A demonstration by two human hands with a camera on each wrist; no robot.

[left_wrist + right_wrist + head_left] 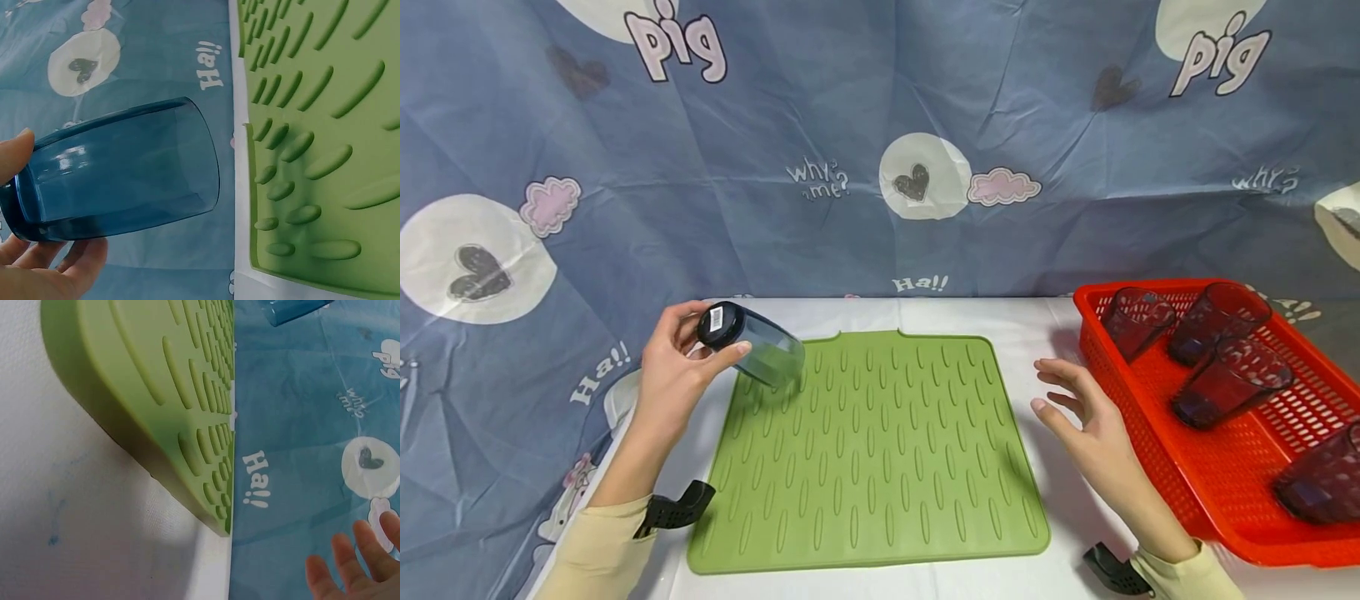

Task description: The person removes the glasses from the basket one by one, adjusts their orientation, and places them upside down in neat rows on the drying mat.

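Observation:
My left hand point(679, 371) grips a clear blue drinking glass point(769, 350) near its thick dark base, which bears a white label. The glass is tilted well over, its rim pointing right and down above the far left corner of a green ridged drying mat point(880, 450). In the left wrist view, thumb and fingertips pinch the base end of the glass point(125, 172) and its inside looks empty. My right hand point(1093, 425) hovers between the mat and a red basket, fingers spread and loosely bent, holding nothing. The right wrist view shows its fingers point(359, 562) apart.
The red plastic basket point(1150, 467) stands at the right with several glasses point(1232, 383) lying or leaning inside. White cloth point(865, 312) covers the table around the mat. A blue printed curtain point(850, 100) hangs right behind the table's far edge.

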